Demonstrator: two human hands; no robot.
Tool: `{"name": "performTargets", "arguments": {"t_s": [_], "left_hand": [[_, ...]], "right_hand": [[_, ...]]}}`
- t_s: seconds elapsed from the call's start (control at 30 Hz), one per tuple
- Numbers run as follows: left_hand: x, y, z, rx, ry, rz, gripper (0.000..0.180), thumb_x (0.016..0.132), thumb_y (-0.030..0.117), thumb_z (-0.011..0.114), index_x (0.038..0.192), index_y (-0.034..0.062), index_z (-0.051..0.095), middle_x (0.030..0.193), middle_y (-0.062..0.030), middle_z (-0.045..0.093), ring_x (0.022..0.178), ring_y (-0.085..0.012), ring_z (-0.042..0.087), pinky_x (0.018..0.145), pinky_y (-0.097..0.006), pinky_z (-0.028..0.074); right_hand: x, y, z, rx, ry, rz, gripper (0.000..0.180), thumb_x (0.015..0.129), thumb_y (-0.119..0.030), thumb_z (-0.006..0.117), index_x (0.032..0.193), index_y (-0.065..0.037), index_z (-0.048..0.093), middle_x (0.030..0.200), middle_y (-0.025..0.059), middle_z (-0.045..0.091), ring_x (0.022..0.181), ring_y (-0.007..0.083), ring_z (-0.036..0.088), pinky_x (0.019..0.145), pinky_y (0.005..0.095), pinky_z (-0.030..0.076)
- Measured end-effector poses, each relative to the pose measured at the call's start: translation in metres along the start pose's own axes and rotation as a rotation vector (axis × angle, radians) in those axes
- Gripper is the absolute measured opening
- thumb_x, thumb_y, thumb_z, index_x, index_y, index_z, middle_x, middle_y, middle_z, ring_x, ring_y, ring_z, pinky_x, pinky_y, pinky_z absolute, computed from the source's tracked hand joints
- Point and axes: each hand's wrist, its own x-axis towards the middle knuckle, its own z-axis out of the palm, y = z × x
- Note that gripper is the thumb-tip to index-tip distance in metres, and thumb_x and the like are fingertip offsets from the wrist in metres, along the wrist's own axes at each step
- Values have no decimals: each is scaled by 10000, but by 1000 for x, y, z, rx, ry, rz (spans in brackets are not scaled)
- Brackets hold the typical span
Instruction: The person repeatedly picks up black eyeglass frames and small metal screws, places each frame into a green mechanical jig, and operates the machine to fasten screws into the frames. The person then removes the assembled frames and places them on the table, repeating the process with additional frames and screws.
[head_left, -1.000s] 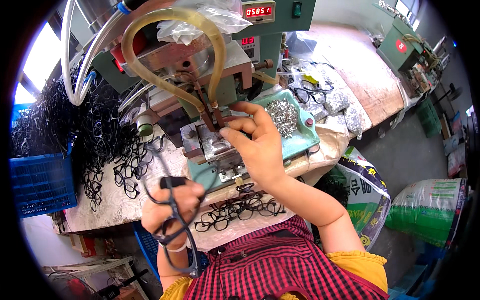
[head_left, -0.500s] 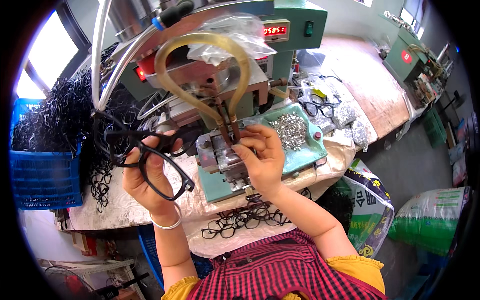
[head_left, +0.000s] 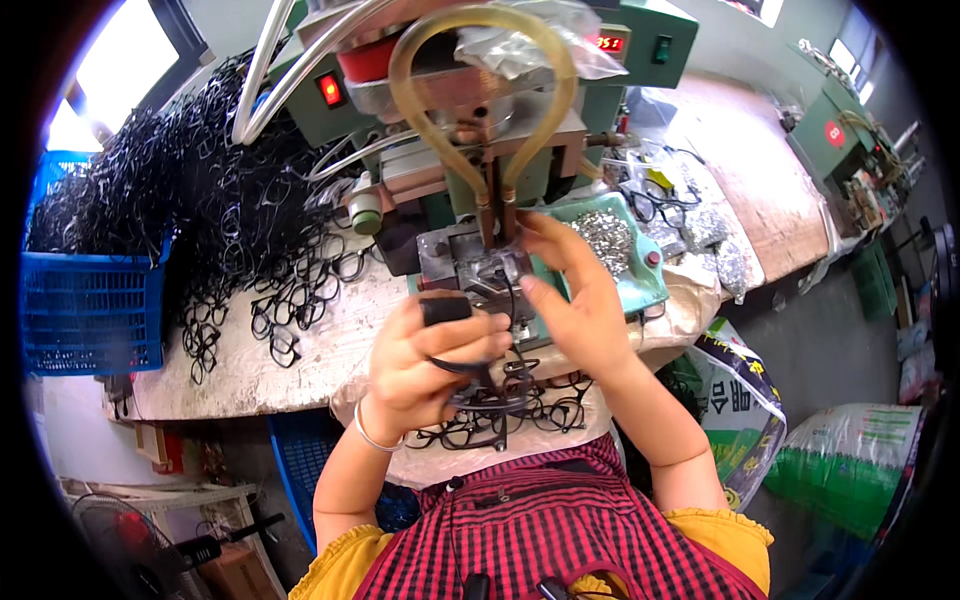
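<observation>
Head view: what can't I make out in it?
All in the head view:
Black glasses frame: blurred, partly hidden by the left hand.
Red display: left part behind the plastic bag.
Silvery pieces in the tray: too small to tell apart.
Machine: top cut off by the upper edge.

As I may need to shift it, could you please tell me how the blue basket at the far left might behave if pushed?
The blue basket would probably shed pieces, since a loose dark heap rises above its rim. So full, it may feel heavy. Its openwork walls suggest it might flex slightly.
</observation>
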Motion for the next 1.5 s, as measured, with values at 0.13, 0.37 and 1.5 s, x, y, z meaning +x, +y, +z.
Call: {"name": "performTargets", "arguments": {"t_s": [0.13,0.37,1.5], "left_hand": [[5,-2,11,197,-144,98,286,708,67,705,989,80,762,1055,-72,740,892,-278,680,941,-462,527],[0,-6,8,155,-187,41,324,726,62,703,1043,109,755,1118,-42,728,891,-268,661,937,-454,526],[-217,-140,-203,1203,160,-1338,454,897,458,674,848,7,689,868,-217,694,842,-415,659,724,-481,515]], "right_hand": [[13,55,-66,-271,483,-156,477,890,4,624,1360,-39,555,1278,109,640,1198,229,596,1055,357,433],[-26,76,-95,-1037,229,77,247,790,-143,764,1018,-62,718,979,119,694,949,319,637,948,427,485],[-11,103,-70,-574,408,11,136,883,-63,713,1002,-2,735,903,67,743,830,138,684,814,275,525]]}}
